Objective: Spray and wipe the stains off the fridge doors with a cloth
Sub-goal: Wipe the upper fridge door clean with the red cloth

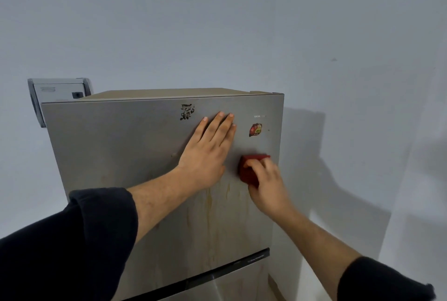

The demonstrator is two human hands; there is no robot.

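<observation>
A: Where's the cloth (249, 170)?

B: In the right hand (266, 179). It's red and bunched up, w/ fingers and thumb curled round it, pushed vs. the upper door (121, 155) of the fridge. Most of it sticks out above and left of the knuckles. Fingertips are a bit blurred.

A: And the left hand (208, 148)?

B: Flat on the same door, palm down, fingers straight and close together, holding nothing. It's up and left of the cloth, w/ a strip of bare door between its thumb side and the cloth. They don't touch.

A: Stains (209, 201)?

B: Yellowish drip streaks run down the door from just under the heel of the left hand, left of the right wrist, i.e. between the two forearms. The cloth is above and right of them, near the door's right edge.

A: Anything else round the hands?

B: A red sticker (255, 129) sits right above the cloth, just right of the left fingertips. Black residue (187, 111) is up and left of those fingertips, near the door's top edge. A dark strip (229, 266) is well below both hands, w/ the lower door (217, 291) under it. Both arms have dark sleeves (72, 240) pushed up the forearm. A grey box (58, 92) is on the wall (217, 22), far left of the left hand, behind the fridge corner.
</observation>
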